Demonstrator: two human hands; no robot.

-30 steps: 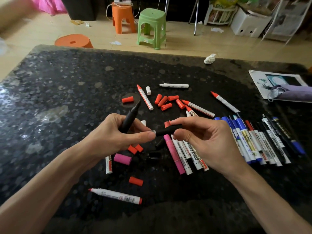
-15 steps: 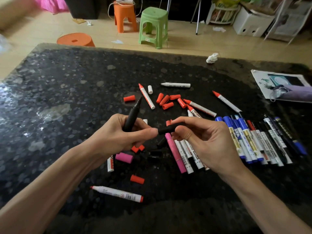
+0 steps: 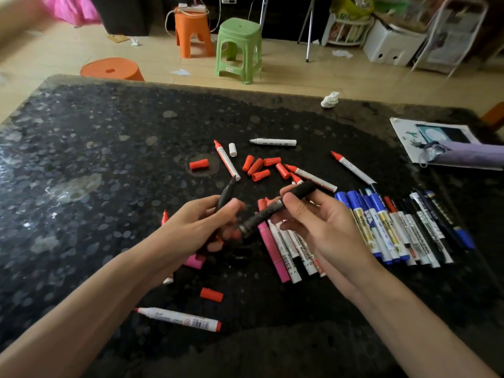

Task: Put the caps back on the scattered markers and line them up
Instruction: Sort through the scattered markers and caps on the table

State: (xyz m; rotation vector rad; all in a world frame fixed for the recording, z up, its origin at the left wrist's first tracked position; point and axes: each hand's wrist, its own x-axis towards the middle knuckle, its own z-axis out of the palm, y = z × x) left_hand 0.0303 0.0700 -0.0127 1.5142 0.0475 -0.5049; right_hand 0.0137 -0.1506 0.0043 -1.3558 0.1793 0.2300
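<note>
My left hand (image 3: 196,227) grips an uncapped black marker (image 3: 227,193), tip pointing up and away. My right hand (image 3: 321,227) holds a second black marker (image 3: 270,211) tilted down to the left, its lower end close to my left fingers. Several loose red caps (image 3: 259,167) lie beyond my hands among uncapped red markers (image 3: 226,159). A row of capped blue and black markers (image 3: 395,225) lies lined up to the right. A pink marker (image 3: 272,252) and white ones lie under my right hand. An uncapped red marker (image 3: 177,317) lies near me.
The dark speckled table (image 3: 81,159) carries a crumpled tissue (image 3: 330,99) at the far edge and a printed sheet with a purple roll (image 3: 463,156) at the right. Orange and green stools (image 3: 240,47) stand on the floor beyond.
My right hand has drawn its black marker away from my left hand and tilted it, far end up to the right. My left hand still holds its marker.
</note>
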